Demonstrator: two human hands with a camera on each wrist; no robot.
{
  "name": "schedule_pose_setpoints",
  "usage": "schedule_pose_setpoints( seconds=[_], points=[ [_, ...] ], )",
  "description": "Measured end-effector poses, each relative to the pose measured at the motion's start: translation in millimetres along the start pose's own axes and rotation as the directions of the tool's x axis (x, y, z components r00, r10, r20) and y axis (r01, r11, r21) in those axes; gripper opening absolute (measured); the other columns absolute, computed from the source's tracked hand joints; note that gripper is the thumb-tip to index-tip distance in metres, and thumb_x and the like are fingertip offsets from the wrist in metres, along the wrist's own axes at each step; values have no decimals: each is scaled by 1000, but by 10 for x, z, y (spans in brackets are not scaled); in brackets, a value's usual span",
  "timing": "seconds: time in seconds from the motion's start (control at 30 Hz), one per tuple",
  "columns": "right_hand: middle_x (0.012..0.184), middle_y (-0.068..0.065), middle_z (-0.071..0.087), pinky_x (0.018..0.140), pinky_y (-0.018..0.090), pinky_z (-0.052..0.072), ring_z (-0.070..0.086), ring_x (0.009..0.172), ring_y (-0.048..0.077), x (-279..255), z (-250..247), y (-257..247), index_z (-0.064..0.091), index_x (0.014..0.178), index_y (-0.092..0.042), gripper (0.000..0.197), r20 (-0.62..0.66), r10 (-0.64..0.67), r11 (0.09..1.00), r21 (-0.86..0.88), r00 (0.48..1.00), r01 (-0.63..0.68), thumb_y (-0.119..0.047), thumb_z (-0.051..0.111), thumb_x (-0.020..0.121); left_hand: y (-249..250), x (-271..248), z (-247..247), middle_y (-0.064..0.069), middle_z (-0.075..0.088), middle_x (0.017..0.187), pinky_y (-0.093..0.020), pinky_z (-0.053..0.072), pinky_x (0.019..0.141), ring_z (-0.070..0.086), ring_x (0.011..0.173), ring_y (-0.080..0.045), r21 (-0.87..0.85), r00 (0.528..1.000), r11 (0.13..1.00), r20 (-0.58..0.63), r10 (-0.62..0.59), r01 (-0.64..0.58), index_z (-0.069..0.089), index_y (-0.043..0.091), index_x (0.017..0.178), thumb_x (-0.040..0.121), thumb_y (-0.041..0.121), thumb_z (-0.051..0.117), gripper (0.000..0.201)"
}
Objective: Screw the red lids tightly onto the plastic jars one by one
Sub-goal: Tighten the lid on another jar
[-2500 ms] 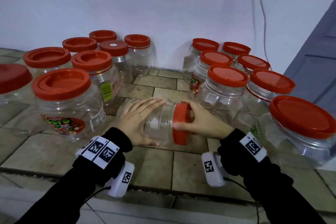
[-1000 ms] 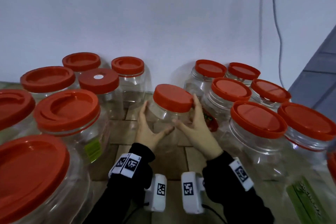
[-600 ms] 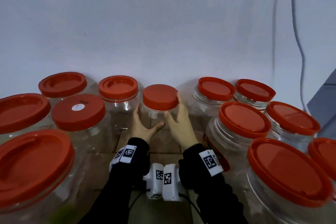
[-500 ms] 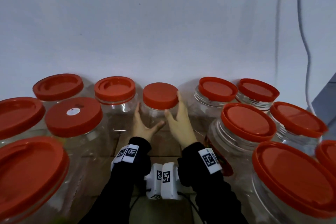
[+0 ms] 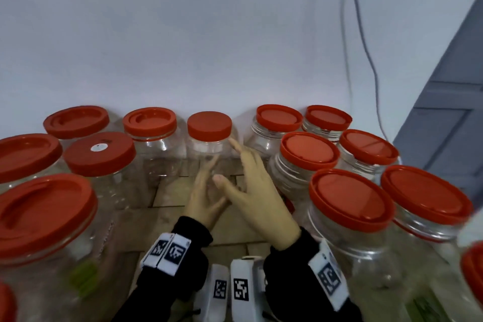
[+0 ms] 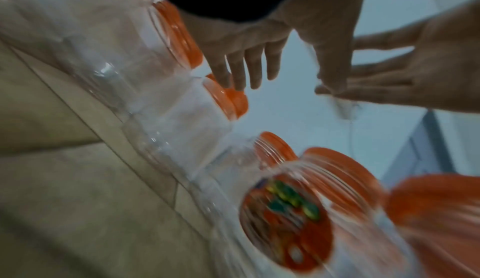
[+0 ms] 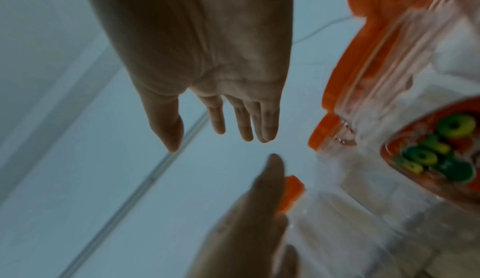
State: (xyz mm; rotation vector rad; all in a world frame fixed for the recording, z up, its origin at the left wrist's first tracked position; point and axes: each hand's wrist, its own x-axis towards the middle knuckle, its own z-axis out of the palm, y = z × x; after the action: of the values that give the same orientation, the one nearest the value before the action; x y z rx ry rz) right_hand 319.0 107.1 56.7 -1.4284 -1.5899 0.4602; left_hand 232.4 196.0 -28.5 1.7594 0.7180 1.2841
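A small clear jar with a plain red lid stands upright against the white wall, in the gap of the back row. Both my hands are off it and hold nothing. My left hand hovers in front of the jar with straight fingers. My right hand is spread open beside it, its fingertips close to the lid's right edge. The left wrist view is blurred and shows the right hand's fingers at that lid. In the right wrist view my right hand is open.
Lidded clear jars crowd both sides: large ones on the left and on the right. A strip of tiled floor runs between them towards me. A cable hangs down the wall and a grey door stands at the right.
The jar went from lying on the floor, lid being turned, to upright in the back row. In the last half second both hands let go and drew back a little.
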Motion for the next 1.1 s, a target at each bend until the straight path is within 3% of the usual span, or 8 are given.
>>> schedule_pose_setpoints(
  seconds=[0.1, 0.2, 0.37, 0.5, 0.67, 0.77, 0.93, 1.1],
  points=[
    [138, -10, 33, 93, -4, 22, 32, 124, -5, -331, -237, -147, 32, 138, -31, 56, -6, -66, 994, -88, 998, 65, -25, 58, 89, 121, -316, 251, -5, 49, 132, -37, 40, 102, 46, 123, -17, 2, 973, 999, 228, 39, -41, 43, 16, 129, 65, 43, 71, 75],
    [137, -10, 32, 101, 10, 29, 34, 126, 2, -620, -520, -163, 41, 132, -33, 50, -33, -89, 970, -231, 995, 79, -27, 60, 87, 289, -607, 538, 3, 43, 135, -20, 34, 103, 40, 126, -8, 37, 923, 997, 382, 54, -73, 37, 19, 132, 61, 68, 64, 91],
    [140, -8, 34, 111, 41, 24, 30, 133, 13, -983, -960, 47, 44, 130, -30, 53, -141, 1, 868, -492, 990, -70, -43, 46, 79, 371, -887, 947, -1, 11, 150, -45, 19, 114, 11, 140, -19, 120, 904, 988, 426, 34, -93, 3, 34, 136, 49, 84, 55, 113],
    [140, -11, 37, 110, 29, -1, 25, 135, 9, -1169, -1154, 272, 41, 132, -33, 68, -140, 96, 758, -632, 986, -163, -63, 23, 74, 417, -886, 1098, -6, 12, 149, -48, 22, 112, 13, 139, -23, 113, 939, 991, 342, 32, -75, -9, 44, 130, 44, 70, 69, 119],
    [123, -11, 48, 100, 39, 33, 43, 119, 14, -1347, -1118, 369, 49, 122, -33, 47, -141, -46, 761, -646, 989, -56, -33, 68, 78, 416, -856, 1038, 3, 21, 145, -36, 34, 107, 26, 133, -11, 106, 935, 992, 339, -105, 73, 2, 39, 133, 35, 61, 75, 124],
    [115, -19, 45, 87, 28, 36, 44, 108, 6, -1360, -1040, 299, 48, 114, -36, 38, -116, -212, 753, -652, 970, 86, -40, 56, 78, 485, -885, 823, 5, 26, 138, -23, 34, 102, 31, 127, -10, 109, 942, 990, 313, -122, 92, 11, 37, 127, 31, 61, 71, 116],
    [106, -22, 54, 85, 12, 40, 54, 101, 1, -1184, -907, 137, 52, 111, -33, 25, -196, -343, 911, -306, 919, 275, -38, 52, 87, 493, -880, 239, 6, 30, 138, -31, 39, 102, 36, 127, -14, 187, 978, 982, 197, -71, 34, 21, 47, 124, 31, 53, 77, 109],
    [115, -36, 50, 80, 7, 43, 50, 106, -9, -779, -712, 51, 49, 116, -43, 28, -287, -246, 960, 58, 926, 273, -43, 49, 88, 529, -830, -258, 28, 10, 137, -33, 21, 107, 17, 134, -8, 321, 994, 947, 101, -30, -4, 6, 57, 126, 33, 55, 75, 116]
  ],
)
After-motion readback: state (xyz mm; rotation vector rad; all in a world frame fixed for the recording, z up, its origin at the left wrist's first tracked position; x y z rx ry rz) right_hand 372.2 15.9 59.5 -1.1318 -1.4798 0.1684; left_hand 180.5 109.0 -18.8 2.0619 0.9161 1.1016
